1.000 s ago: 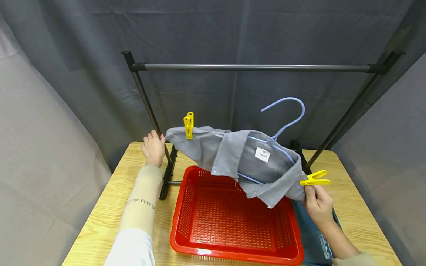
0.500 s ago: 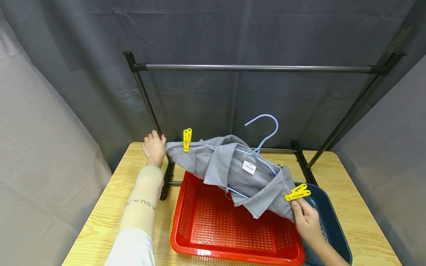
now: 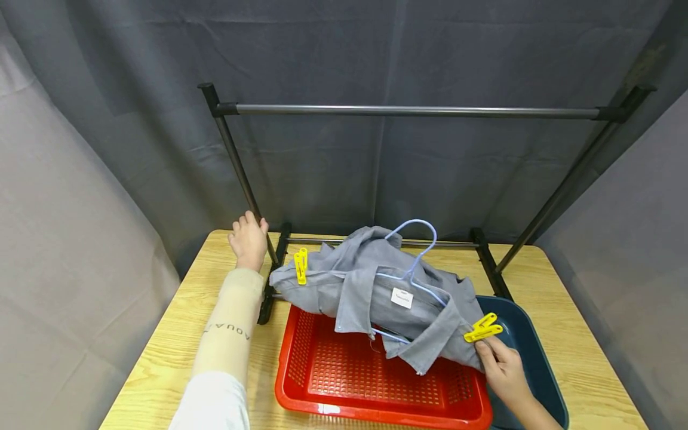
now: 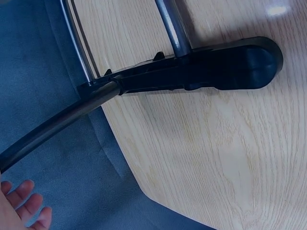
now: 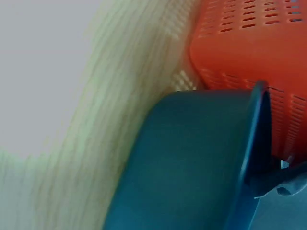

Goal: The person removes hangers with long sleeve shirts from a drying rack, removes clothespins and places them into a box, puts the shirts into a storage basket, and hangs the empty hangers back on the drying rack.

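Observation:
A grey collared shirt (image 3: 355, 304) on a light blue hanger (image 3: 428, 243) lies slanted over the red basket (image 3: 376, 412) in the head view. One yellow clothespin (image 3: 301, 266) clips its left shoulder, another yellow clothespin (image 3: 483, 328) its right. Beside that second clip, my right hand (image 3: 505, 370) pinches the shirt's shoulder between thumb and fingers. My left hand (image 3: 249, 242) is at the rack's left post (image 3: 236, 158). In the left wrist view its fingers (image 4: 31, 206) stretch loosely past the post, not wrapped round it. The right wrist view does not show the right hand.
A dark metal rack with a top bar (image 3: 419, 111) stands on the wooden table (image 3: 161, 370). Right of the basket is a dark blue basin (image 3: 545, 364), whose outer wall fills much of the right wrist view. Grey curtains (image 3: 322, 54) hang behind and at both sides.
The shirt and hanger have come down and somewhat left, the hook dropping below the bar's height. My right hand moved down and left with them. The left hand has stayed at the post.

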A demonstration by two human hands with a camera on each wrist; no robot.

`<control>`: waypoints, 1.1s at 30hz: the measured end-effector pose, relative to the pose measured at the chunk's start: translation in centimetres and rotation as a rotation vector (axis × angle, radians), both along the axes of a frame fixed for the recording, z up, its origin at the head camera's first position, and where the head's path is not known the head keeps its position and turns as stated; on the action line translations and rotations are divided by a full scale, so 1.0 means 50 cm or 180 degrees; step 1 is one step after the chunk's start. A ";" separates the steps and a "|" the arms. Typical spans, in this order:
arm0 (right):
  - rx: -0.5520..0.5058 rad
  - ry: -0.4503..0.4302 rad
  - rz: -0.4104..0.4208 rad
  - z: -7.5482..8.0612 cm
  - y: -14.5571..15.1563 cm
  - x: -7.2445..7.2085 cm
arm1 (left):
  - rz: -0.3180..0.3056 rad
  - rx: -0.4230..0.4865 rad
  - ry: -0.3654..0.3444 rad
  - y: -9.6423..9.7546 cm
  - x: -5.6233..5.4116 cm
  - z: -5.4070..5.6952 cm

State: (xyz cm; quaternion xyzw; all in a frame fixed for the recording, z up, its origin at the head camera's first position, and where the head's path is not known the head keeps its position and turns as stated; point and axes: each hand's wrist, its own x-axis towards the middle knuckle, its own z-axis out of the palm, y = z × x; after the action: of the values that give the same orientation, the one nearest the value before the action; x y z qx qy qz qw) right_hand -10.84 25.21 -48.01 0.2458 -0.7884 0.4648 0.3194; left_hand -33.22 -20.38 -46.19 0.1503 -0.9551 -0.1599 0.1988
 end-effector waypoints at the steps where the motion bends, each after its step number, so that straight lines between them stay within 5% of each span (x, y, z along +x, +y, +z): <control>1: 0.0055 0.0008 -0.0022 -0.002 0.002 0.001 | -0.0003 0.0000 0.0002 0.000 0.000 0.000; 12: -0.0026 -0.0055 0.0077 -0.027 0.011 0.000 | -0.0013 0.0041 -0.0049 0.003 0.000 0.002; 20: 0.0244 -0.0242 -0.0046 -0.086 0.039 -0.015 | -0.0022 0.0038 -0.0073 0.002 0.000 0.003; 33: 0.0528 -0.0234 -0.0038 -0.070 0.029 -0.010 | -0.0038 0.0063 -0.0135 0.004 -0.003 0.005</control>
State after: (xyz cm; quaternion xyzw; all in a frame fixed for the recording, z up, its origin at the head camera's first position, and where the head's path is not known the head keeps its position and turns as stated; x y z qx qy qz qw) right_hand -11.37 26.64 -51.49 0.2495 -0.8368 0.4047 0.2716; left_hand -33.37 -20.20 -45.93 0.1500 -0.9584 -0.1674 0.1761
